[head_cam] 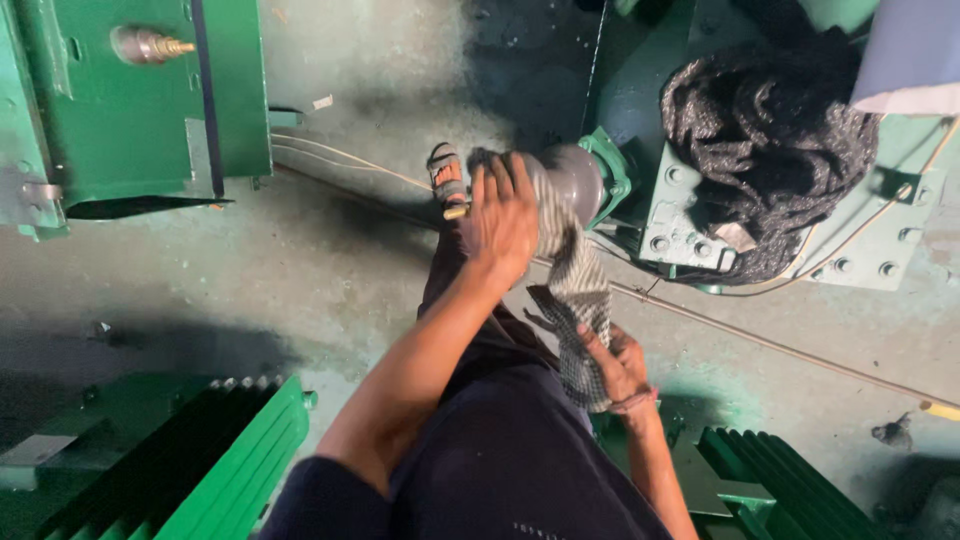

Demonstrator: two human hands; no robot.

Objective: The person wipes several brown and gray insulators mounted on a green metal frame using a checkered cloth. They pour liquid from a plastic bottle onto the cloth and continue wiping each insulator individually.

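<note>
Stained concrete floor point(330, 270) among green machine housings point(130, 100), dim light.

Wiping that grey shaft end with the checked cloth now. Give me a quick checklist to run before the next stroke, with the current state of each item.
1. Left hand presses the checked cloth onto the grey shaft end: ok.
2. Right hand grips the cloth's lower end, fingers closed on it: ok.
3. Cloth runs between both hands without snagging on the green flange: ok, as far as visible.
4. Shaft standing still: cannot tell from one picture.
5. Dark knitted bundle on the machine clear of the hands: ok, it lies apart to the side.
6. Foot in sandal clear of the thin cable on the floor: cannot tell, they lie close.
</note>
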